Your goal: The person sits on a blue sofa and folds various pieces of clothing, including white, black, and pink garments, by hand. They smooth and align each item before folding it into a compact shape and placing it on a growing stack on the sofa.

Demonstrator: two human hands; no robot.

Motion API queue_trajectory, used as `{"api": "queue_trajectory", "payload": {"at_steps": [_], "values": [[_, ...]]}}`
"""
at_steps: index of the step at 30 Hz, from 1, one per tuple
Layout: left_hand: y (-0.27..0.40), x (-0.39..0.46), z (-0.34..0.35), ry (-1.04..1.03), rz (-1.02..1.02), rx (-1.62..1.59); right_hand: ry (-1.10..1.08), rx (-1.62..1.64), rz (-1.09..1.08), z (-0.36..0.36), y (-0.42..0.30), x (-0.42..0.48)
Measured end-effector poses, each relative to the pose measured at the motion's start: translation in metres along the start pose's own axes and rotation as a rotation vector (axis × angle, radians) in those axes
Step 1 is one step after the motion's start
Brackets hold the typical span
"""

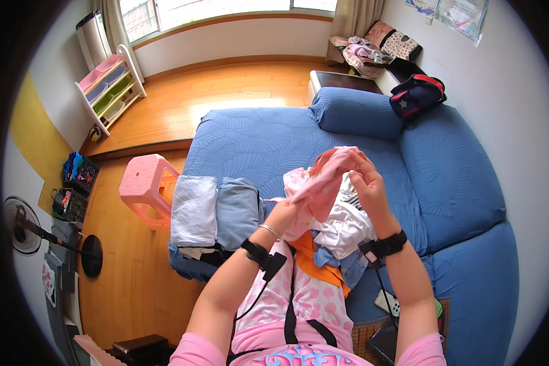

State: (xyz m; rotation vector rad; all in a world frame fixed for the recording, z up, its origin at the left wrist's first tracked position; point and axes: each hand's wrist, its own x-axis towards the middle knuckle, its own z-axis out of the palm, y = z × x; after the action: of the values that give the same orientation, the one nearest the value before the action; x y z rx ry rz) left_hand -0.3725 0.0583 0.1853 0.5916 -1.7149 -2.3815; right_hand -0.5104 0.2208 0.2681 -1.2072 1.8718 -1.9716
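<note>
A pink patterned garment point(325, 180) is lifted in front of me above a loose heap of clothes. My left hand point(289, 211) grips its near left side. At its upper right edge is my right hand point(369, 186), fingers against the cloth and thumb apart from them; the fingertips are partly hidden. Under and beside the garment lie a crumpled white garment point(343, 228), an orange cloth point(318, 263) and a blue garment point(347, 267). To the left, a folded white-grey garment point(194, 210) and a folded blue-grey garment point(239, 212) lie side by side on top of other folded clothes.
Everything rests on a blue-covered sofa point(251, 132). A pink plastic stool point(142, 178) stands at its left, with a floor fan point(91, 256) beyond. A phone point(387, 303) lies by my right forearm. Cables hang from both wrist devices. A backpack point(416, 97) sits at the far right.
</note>
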Motion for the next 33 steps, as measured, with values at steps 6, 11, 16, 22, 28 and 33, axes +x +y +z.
{"api": "queue_trajectory", "payload": {"at_steps": [6, 11, 16, 22, 28, 33], "values": [[0.059, -0.025, -0.016, -0.164, -0.011, -0.418, -0.103, -0.019, 0.297, 0.006, 0.075, -0.043], [0.063, -0.039, -0.034, -0.147, 0.116, -0.526, -0.474, 0.207, 0.569, 0.064, 0.099, -0.11], [0.069, -0.071, -0.024, -0.025, 0.218, -0.505, -0.552, 0.575, 0.839, 0.109, 0.089, -0.141], [0.074, -0.085, -0.05, -0.155, 0.152, -0.657, -0.688, 0.692, 0.842, 0.113, 0.074, -0.138], [0.082, -0.1, -0.036, -0.208, 0.137, -0.78, -0.532, 0.243, 0.331, 0.135, 0.082, -0.155], [0.094, -0.092, -0.042, -0.085, 0.203, -0.638, -0.08, 0.622, 0.582, 0.131, 0.082, -0.133]]}}
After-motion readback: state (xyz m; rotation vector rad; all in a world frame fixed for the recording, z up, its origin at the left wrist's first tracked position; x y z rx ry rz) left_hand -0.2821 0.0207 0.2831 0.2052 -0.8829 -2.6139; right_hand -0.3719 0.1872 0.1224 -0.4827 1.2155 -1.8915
